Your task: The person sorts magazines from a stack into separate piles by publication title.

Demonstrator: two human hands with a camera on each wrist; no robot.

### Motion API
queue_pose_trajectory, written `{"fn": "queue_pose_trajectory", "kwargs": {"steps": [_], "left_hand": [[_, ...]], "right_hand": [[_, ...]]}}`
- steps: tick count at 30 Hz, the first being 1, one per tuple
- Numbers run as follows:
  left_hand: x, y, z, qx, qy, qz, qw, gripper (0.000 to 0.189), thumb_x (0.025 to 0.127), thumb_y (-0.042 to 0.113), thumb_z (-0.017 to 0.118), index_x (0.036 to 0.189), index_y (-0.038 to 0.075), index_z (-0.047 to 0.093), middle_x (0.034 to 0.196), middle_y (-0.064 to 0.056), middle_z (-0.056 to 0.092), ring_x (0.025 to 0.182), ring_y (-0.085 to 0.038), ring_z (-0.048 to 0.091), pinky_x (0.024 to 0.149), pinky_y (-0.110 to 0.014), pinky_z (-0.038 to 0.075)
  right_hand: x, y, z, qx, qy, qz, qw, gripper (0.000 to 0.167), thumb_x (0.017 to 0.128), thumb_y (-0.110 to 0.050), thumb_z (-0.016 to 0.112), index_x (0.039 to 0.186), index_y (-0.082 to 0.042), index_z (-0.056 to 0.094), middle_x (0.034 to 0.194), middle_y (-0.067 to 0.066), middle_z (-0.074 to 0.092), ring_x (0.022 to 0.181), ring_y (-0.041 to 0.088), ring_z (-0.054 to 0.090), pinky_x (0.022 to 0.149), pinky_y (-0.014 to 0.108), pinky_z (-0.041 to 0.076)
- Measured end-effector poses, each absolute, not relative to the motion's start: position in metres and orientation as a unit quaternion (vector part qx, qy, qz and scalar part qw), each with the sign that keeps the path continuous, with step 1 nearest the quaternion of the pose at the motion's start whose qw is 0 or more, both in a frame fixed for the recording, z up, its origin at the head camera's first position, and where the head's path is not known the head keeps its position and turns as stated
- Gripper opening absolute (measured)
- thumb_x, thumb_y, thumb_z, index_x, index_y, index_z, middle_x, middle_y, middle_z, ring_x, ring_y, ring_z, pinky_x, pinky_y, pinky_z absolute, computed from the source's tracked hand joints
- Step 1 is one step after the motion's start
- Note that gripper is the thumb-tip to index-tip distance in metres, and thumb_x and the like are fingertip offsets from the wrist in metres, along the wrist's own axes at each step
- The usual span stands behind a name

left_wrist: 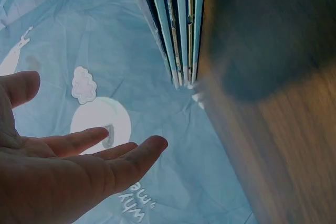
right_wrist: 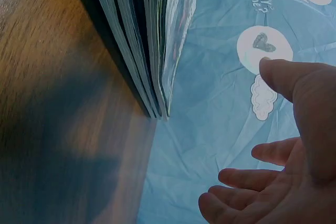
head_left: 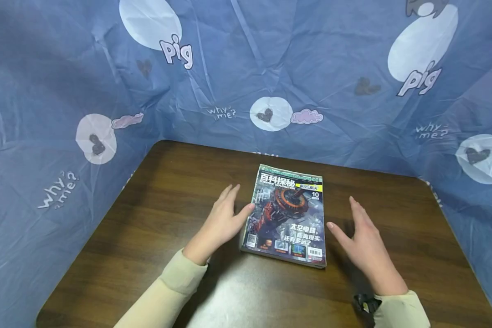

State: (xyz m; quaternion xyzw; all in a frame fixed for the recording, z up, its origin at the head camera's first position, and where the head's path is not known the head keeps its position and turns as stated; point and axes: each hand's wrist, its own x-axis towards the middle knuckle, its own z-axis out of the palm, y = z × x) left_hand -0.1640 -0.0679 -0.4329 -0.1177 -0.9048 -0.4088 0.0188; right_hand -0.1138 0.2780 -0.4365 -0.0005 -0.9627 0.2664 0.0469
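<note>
A stack of magazines (head_left: 287, 214) lies on the brown wooden table, its top cover showing a red and orange space machine with white lettering. Left of it is my left hand (head_left: 225, 218), fingers straight and thumb spread, the thumb tip overlapping the stack's left edge in the head view. My right hand (head_left: 365, 246) hovers on the other side, thumb apart from the fingers, a small gap from the right edge. Neither hand holds anything. The left wrist view shows the stack's spines (left_wrist: 176, 24); layered page edges (right_wrist: 136, 35) appear in the right wrist view.
The wooden table (head_left: 147, 218) has rounded corners. Blue cloth (head_left: 238, 68) printed with white shapes and words hangs around its back and sides. A black device (head_left: 366, 304) is strapped at my right wrist, beside a pale sleeve (head_left: 402, 312).
</note>
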Motion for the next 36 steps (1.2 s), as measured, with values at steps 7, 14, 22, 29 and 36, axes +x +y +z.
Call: {"fn": "queue_pose_trajectory", "kwargs": {"steps": [7, 14, 22, 29, 36], "left_hand": [[-0.169, -0.062, -0.438, -0.114, -0.9, -0.42, 0.015, 0.071, 0.098, 0.036, 0.066, 0.149, -0.008, 0.042, 0.151, -0.03, 0.04, 0.139, -0.045, 0.037, 0.114, -0.054, 0.029], [-0.176, -0.059, -0.439, -0.102, -0.898, -0.429, 0.01, 0.065, 0.097, 0.034, 0.067, 0.145, -0.006, 0.049, 0.142, -0.026, 0.052, 0.129, -0.041, 0.05, 0.109, -0.051, 0.038], [-0.184, -0.054, -0.443, -0.085, -0.895, -0.437, 0.006, 0.057, 0.095, 0.027, 0.069, 0.137, -0.009, 0.056, 0.129, -0.028, 0.059, 0.117, -0.04, 0.058, 0.102, -0.051, 0.045], [-0.193, -0.046, -0.449, -0.073, -0.897, -0.435, -0.001, 0.051, 0.094, 0.021, 0.07, 0.132, -0.011, 0.059, 0.125, -0.027, 0.062, 0.118, -0.041, 0.058, 0.102, -0.05, 0.045], [-0.199, -0.039, -0.451, -0.061, -0.896, -0.44, -0.007, 0.048, 0.094, 0.018, 0.07, 0.13, -0.012, 0.06, 0.124, -0.027, 0.063, 0.12, -0.041, 0.057, 0.103, -0.05, 0.045]], "right_hand": [[-0.117, 0.275, -0.441, -0.024, -0.962, 0.27, 0.039, 0.096, 0.098, -0.056, 0.06, 0.161, 0.001, 0.015, 0.157, 0.035, 0.026, 0.138, 0.056, 0.03, 0.108, 0.068, 0.028], [-0.123, 0.272, -0.442, -0.036, -0.958, 0.281, 0.046, 0.09, 0.098, -0.047, 0.066, 0.157, 0.006, 0.025, 0.152, 0.037, 0.033, 0.137, 0.055, 0.033, 0.108, 0.066, 0.03], [-0.13, 0.269, -0.445, -0.049, -0.949, 0.306, 0.053, 0.081, 0.097, -0.046, 0.068, 0.152, 0.006, 0.038, 0.146, 0.034, 0.044, 0.132, 0.052, 0.042, 0.104, 0.064, 0.036], [-0.136, 0.266, -0.449, -0.063, -0.938, 0.336, 0.065, 0.068, 0.096, -0.033, 0.072, 0.148, 0.004, 0.047, 0.133, 0.033, 0.057, 0.117, 0.047, 0.059, 0.094, 0.06, 0.048], [-0.143, 0.264, -0.453, -0.069, -0.925, 0.368, 0.066, 0.059, 0.095, -0.023, 0.074, 0.141, 0.008, 0.053, 0.119, 0.029, 0.066, 0.109, 0.04, 0.065, 0.09, 0.052, 0.053]]}}
